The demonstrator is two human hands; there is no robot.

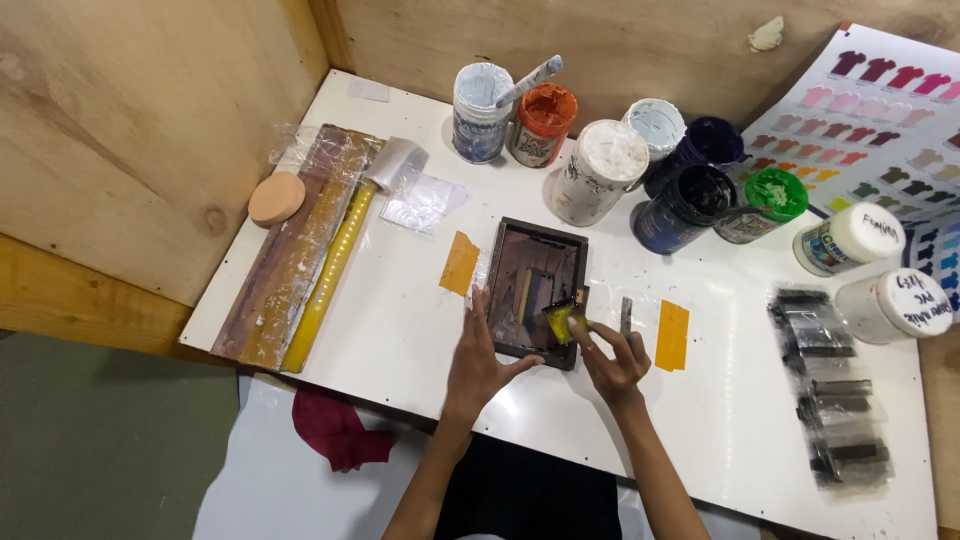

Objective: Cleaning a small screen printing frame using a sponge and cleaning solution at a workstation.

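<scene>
Pinching: right hand [612,358] holds a small yellow-smeared scraper [561,318] between thumb and fingertips, at the near right corner of the frame [536,292].
Left hand: left hand [478,358] lies flat, fingers spread and holding nothing, pressing on the near left edge of the frame.
Frame: small, dark, rectangular, flat on the white table [420,330], mid-table, just far of both hands; its mesh shows brown and blue streaks.
Cloth: red cloth [338,428] below the near table edge, left of the left arm.
Tape: one orange strip [460,263] just left of the frame, another orange strip [672,336] just right of the right hand.
Near right: clear packets [832,385] of dark pieces lie in a column near the right edge.
Left side: long squeegee [330,268] with yellow blade beside a wooden board [285,255] wrapped in film; round tan sponge [276,197] at its far end.
Far right: two white-lidded jars [868,265] near the packets.
Far: cluster of open ink pots [610,150], white, orange, dark blue, black and green; a stick [530,80] stands in the far left white pot.
Far right corner: colour chart [880,110] of small shirt shapes propped by the wooden wall [130,120].
</scene>
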